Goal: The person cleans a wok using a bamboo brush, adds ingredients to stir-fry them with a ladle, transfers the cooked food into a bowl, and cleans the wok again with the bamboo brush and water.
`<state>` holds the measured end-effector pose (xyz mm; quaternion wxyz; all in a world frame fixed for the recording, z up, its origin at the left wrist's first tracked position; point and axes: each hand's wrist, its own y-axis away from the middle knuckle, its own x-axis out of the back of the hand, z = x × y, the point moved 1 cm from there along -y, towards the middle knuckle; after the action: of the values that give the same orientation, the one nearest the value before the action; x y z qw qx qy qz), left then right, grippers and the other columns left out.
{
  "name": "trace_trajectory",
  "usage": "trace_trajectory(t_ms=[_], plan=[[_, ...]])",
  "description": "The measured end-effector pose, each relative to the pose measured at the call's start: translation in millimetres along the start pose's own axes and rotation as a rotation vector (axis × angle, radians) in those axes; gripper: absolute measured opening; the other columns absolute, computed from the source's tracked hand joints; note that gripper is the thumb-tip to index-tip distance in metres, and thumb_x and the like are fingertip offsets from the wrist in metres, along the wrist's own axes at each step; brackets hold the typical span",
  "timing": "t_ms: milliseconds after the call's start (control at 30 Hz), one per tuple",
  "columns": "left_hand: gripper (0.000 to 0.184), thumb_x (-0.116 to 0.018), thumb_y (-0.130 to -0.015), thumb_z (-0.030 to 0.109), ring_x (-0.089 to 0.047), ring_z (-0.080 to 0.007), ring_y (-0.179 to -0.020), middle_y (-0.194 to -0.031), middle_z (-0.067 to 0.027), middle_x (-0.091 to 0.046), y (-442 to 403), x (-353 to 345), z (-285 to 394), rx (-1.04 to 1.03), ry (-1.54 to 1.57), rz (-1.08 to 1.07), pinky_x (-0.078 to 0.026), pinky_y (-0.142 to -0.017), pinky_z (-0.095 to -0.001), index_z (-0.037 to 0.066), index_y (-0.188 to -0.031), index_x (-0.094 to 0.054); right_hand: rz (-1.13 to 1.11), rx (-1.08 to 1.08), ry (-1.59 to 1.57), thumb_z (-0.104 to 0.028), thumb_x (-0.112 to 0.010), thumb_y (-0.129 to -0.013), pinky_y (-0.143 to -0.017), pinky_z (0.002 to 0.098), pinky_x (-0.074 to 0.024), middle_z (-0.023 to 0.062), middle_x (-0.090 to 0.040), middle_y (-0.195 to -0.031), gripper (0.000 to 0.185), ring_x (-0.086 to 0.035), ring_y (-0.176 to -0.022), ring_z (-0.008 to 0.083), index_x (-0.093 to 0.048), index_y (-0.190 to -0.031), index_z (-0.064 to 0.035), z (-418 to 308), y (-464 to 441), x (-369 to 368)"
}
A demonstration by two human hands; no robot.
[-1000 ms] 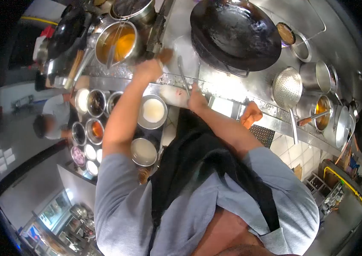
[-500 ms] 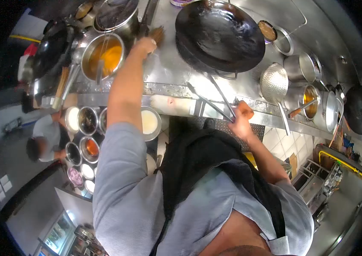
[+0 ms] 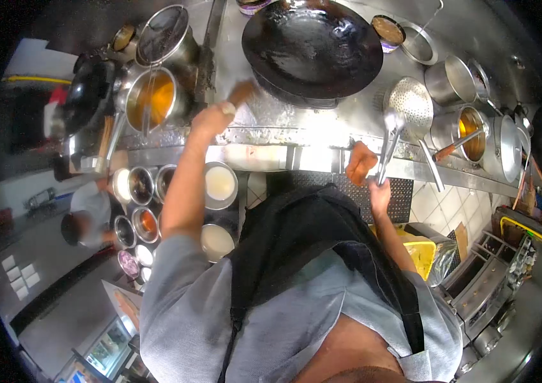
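My left hand (image 3: 212, 121), at the counter's front edge, is closed around a brown bristle brush (image 3: 243, 93). The bristles are smeared by motion, just left of a large black wok (image 3: 312, 51). My right hand (image 3: 379, 193) grips a long metal utensil with two arms that looks like tongs (image 3: 388, 148), its shiny ends pointing up and away from me. A reddish-brown cloth (image 3: 361, 163) is beside that hand; whether the fingers touch it, I cannot tell. Right of the utensil lies a perforated skimmer (image 3: 409, 105), its handle over the counter edge.
A pot of orange liquid (image 3: 156, 102) stands left, with a sieve (image 3: 163, 35) behind it. Bowls of pale liquid (image 3: 221, 185) and several sauce bowls sit lower left. Steel pots (image 3: 451, 82) line the right. Another person (image 3: 89, 214) is at far left.
My left hand has drawn back toward me with the brush. The utensil in my right hand has swung from pointing left to pointing away and right, its arms closer together.
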<state>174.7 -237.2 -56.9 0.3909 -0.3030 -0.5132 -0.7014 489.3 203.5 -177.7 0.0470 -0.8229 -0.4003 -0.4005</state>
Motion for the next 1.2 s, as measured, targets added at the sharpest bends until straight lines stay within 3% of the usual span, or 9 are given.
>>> trace_trajectory(t_ms=[100, 267, 333, 367, 400, 600, 833, 1033, 1200], plan=[[0.051, -0.062, -0.086, 0.037, -0.073, -0.0336, -0.084, -0.097, -0.0209, -0.073, -6.7, -26.4, 13.5, 0.215, 0.097, -0.059, -0.055, -0.085, -0.0438, 0.011, -0.131, -0.061, 0.036, -0.041, -0.137, -0.034, -0.081, -0.079, -0.078, 0.0431, -0.0511, 0.0197, -0.068, -0.082, 0.046, -0.066, -0.076, 0.0326, -0.061, -0.097, 0.0033, 3.9, -26.2, -36.0], [0.059, -0.062, -0.087, 0.041, -0.066, -0.0402, -0.109, -0.115, -0.0247, -0.069, 59.6, -94.3, 61.0, 0.067, -0.017, -0.078, -0.051, -0.095, -0.0442, 0.013, -0.139, -0.056, 0.161, -0.069, -0.085, -0.033, -0.082, -0.078, -0.078, 0.0462, -0.0515, 0.0218, -0.067, -0.081, 0.046, -0.067, -0.078, 0.0408, -0.053, -0.092, -0.0004, 3.8, -36.2, -55.5], [0.063, -0.064, -0.087, 0.041, -0.065, -0.0398, -0.111, -0.116, -0.0225, -0.069, 88.2, -105.4, 78.9, -0.004, -0.015, -0.044, -0.049, -0.097, -0.0433, 0.017, -0.144, -0.053, 0.183, -0.088, -0.079, -0.032, -0.082, -0.077, -0.078, 0.0472, -0.0518, 0.0221, -0.067, -0.08, 0.046, -0.067, -0.078, 0.0427, -0.05, -0.092, -0.0017, 10.5, -43.9, -57.0], [0.063, -0.064, -0.087, 0.042, -0.065, -0.0394, -0.111, -0.117, -0.0224, -0.069, 101.2, -102.6, 91.6, -0.013, -0.012, -0.035, -0.049, -0.098, -0.0431, 0.017, -0.144, -0.053, 0.128, -0.166, -0.034, -0.036, -0.083, -0.076, -0.082, 0.0455, -0.0522, 0.0214, -0.069, -0.092, 0.055, -0.067, -0.084, 0.0395, -0.058, -0.108, 0.0002, 10.3, -47.6, -55.5], [0.064, -0.064, -0.087, 0.042, -0.065, -0.039, -0.111, -0.117, -0.0222, -0.069, 111.6, -98.7, 105.0, -0.026, -0.011, -0.028, -0.049, -0.098, -0.0428, 0.018, -0.145, -0.053, 0.171, -0.044, -0.136, -0.028, -0.08, -0.075, -0.078, 0.049, -0.0523, 0.0217, -0.067, -0.079, 0.044, -0.067, -0.079, 0.0447, -0.05, -0.094, -0.0018, 13.5, -50.8, -57.1], [0.059, -0.064, -0.087, 0.043, -0.067, -0.0372, -0.108, -0.118, -0.0166, -0.07, 107.8, -98.3, 212.7, -0.276, -0.096, -0.072, -0.051, -0.095, -0.044, 0.029, -0.143, -0.055, 0.195, -0.101, -0.217, -0.028, -0.077, -0.074, -0.078, 0.0491, -0.0523, 0.0237, -0.067, -0.081, 0.041, -0.067, -0.081, 0.0455, -0.051, -0.096, -0.0042, 28.2, -51.0, -35.7], [0.051, -0.06, -0.089, 0.045, -0.064, -0.0392, -0.111, -0.125, -0.0179, -0.066, 0.5, -177.7, 284.4, -0.356, -0.153, -0.016, -0.05, -0.097, -0.0485, 0.023, -0.136, -0.058, 0.078, 0.006, -0.431, -0.016, -0.08, -0.078, -0.067, 0.0349, -0.0463, 0.004, -0.051, -0.075, 0.037, -0.049, -0.069, 0.0177, -0.047, -0.091, -0.0065, 29.4, -16.1, 39.7], [0.046, -0.057, -0.089, 0.044, -0.062, -0.0373, -0.118, -0.127, -0.0152, -0.066, 19.5, -132.7, 212.5, -0.467, -0.612, -0.274, -0.05, -0.099, -0.0471, 0.018, -0.127, -0.063, 0.107, 0.012, -0.51, -0.011, -0.08, -0.078, -0.069, 0.0291, -0.0458, -0.0003, -0.05, -0.081, 0.035, -0.048, -0.074, 0.0124, -0.049, -0.094, -0.0068, 76.0, 19.0, 97.9], [0.055, -0.06, -0.087, 0.044, -0.062, -0.0374, -0.116, -0.128, -0.0168, -0.065, 64.7, -127.1, 296.6, -0.401, -0.363, -0.094, -0.05, -0.099, -0.0461, 0.025, -0.138, -0.058, 0.094, -0.029, -0.58, -0.008, -0.076, -0.082, -0.069, 0.0259, -0.0452, -0.0025, -0.05, -0.085, 0.029, -0.049, -0.076, 0.0098, -0.054, -0.099, -0.0056, 102.6, 38.7, 124.1]])
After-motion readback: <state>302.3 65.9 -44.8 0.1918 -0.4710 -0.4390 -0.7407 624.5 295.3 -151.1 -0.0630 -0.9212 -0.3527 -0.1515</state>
